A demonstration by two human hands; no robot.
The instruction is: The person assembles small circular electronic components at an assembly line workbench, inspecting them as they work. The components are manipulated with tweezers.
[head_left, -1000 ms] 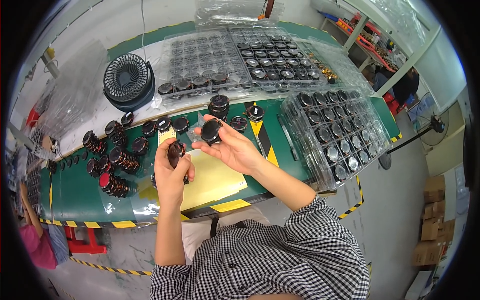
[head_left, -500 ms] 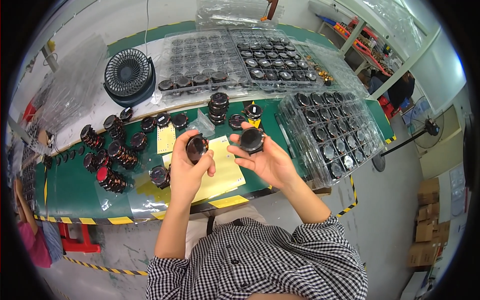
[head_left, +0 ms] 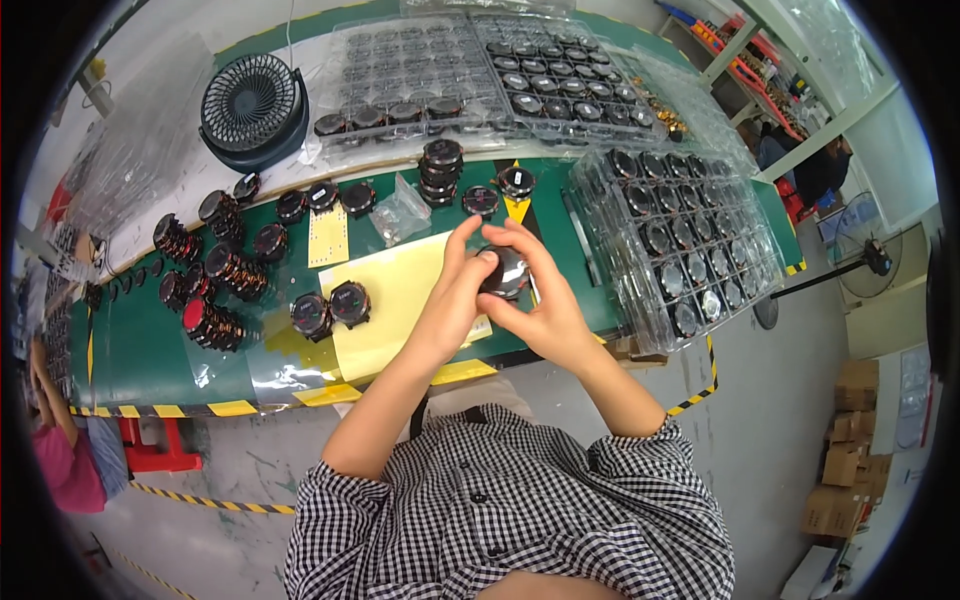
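My two hands meet above the front of the bench. In my right hand (head_left: pixel 548 315), a round black watch case (head_left: pixel 514 273) is gripped between thumb and fingers, its glossy face catching the light. Against its left side my left hand (head_left: pixel 452 300) is closed, thumb and fingers pinching a dark round watch case mostly hidden by the fingers. Below the left hand lies a yellow sheet (head_left: pixel 400 330). On the sheet's left edge, two watch cases (head_left: pixel 350 303) rest side by side. Behind my fingers, single watch cases (head_left: pixel 480 201) and a small stack (head_left: pixel 440 172) stand on the green bench.
Several leaning stacks of watch cases (head_left: pixel 237 272) occupy the bench's left. Clear trays (head_left: pixel 655 240) filled with cases are piled at the right, with more trays (head_left: pixel 565 80) behind. A black fan (head_left: pixel 253 108) stands at the back left. A plastic bag (head_left: pixel 402 212) lies mid-bench.
My hands have come together, the left moving right toward the case in my right hand. Two watch cases on the sheet's left now show fully. The view has shifted slightly.
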